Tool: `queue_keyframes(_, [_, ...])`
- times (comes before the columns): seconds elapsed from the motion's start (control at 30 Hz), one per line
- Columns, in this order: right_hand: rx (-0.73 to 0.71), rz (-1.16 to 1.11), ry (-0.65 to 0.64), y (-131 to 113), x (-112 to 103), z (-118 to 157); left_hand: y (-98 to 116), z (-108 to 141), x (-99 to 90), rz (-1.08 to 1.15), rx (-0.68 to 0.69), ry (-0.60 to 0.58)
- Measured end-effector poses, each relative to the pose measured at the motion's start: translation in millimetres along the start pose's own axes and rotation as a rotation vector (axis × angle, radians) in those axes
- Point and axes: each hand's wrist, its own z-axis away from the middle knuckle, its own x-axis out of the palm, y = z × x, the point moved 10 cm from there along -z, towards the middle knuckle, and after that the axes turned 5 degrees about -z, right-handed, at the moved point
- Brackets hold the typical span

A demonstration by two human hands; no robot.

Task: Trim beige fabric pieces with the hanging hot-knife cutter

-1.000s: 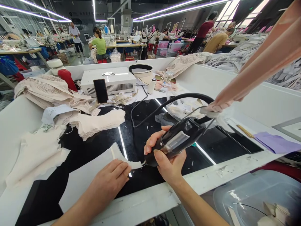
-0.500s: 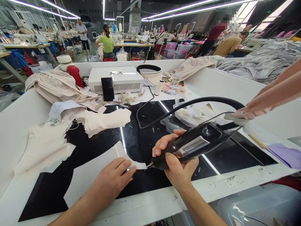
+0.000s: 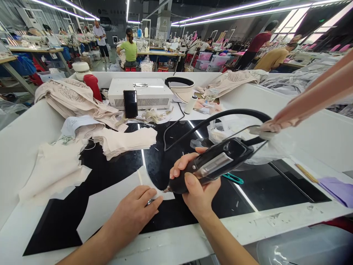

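Note:
My left hand [image 3: 138, 209] lies palm down on a white fabric piece [image 3: 104, 200], its closed fingers pressing the cloth to the black glossy tabletop [image 3: 176, 217]. A small shiny metal thing shows between thumb and forefinger, mostly hidden. My right hand [image 3: 197, 187] is wrapped round a black corded hand tool [image 3: 217, 165] that looks like an ultrasonic cutter. The tool is tilted, with its pointed metal tip at the curved edge of the fabric, close to my left fingertips. The thick cable rises from its back end, beside a hanging pinkish cloth strap [image 3: 309, 99].
Stacked cream fabric pieces [image 3: 125, 141] and a cream garment [image 3: 55, 169] lie to the left. Behind are a phone [image 3: 130, 104], a vented white box [image 3: 140, 92] and a thread cone [image 3: 191, 105]. A teal object [image 3: 234, 178] and purple cloth [image 3: 338, 189] are right. People work beyond.
My right hand has moved the tool left along the curved fabric edge, in from the fabric's end. The teal object has come into sight. My left hand has stayed on the fabric.

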Motion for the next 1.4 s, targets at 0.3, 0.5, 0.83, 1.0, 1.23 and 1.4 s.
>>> queue_keyframes(0.3, [-0.012,0.019,0.0,6,0,3,1,-1,0.4,-0.016,0.007,0.009])
queue_keyframes(0.5, [-0.017,0.05,0.026,-5,-6,1,0,0,-1.6,0.003,0.005,0.023])
queue_keyframes(0.83, [-0.041,0.067,0.036,-5,-15,3,1,0,-6.1,-0.009,0.018,0.021])
queue_keyframes(1.0, [-0.036,0.067,0.034,-3,-13,4,0,-1,-5.3,-0.006,0.023,0.009])
queue_keyframes(1.23, [-0.019,0.053,0.036,-6,-10,5,1,0,-5.4,0.002,0.02,-0.001])
queue_keyframes(1.4, [-0.013,0.028,0.003,-7,-2,8,0,-1,-6.3,-0.015,0.016,0.004])
